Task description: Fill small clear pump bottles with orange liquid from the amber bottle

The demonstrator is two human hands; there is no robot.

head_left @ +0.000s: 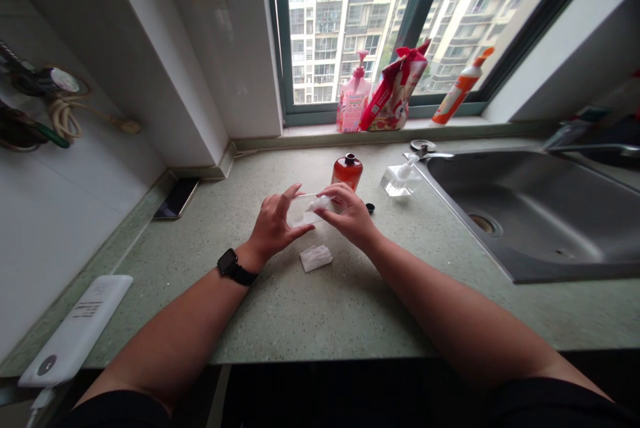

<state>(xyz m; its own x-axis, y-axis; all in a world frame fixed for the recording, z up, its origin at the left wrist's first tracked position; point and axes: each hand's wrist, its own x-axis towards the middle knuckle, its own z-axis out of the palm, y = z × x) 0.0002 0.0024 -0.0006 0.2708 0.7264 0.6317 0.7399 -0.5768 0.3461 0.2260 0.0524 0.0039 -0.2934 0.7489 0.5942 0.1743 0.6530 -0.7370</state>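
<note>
A clear, box-shaped container (pixel 299 213) lies tilted between my two hands above the counter. My left hand (pixel 274 223) grips its left end, thumb below and fingers above. My right hand (pixel 349 216) closes round the other end, fingers over the top. By the right fingertips is a small white piece (pixel 319 204); whether it is a pump head or tissue I cannot tell. Just behind the right hand stands an amber-red bottle (pixel 347 171) with its dark neck uncapped. A small black cap (pixel 370 208) lies beside that hand. Nearer me is a folded white tissue (pixel 316 258).
A clear pump bottle (pixel 401 179) stands by the sink (pixel 530 215) on the right. On the windowsill are a pink pump bottle (pixel 354 101), a red bag (pixel 397 91) and an orange-white bottle (pixel 460 89). A phone (pixel 177 199) and white power bank (pixel 77 328) lie left.
</note>
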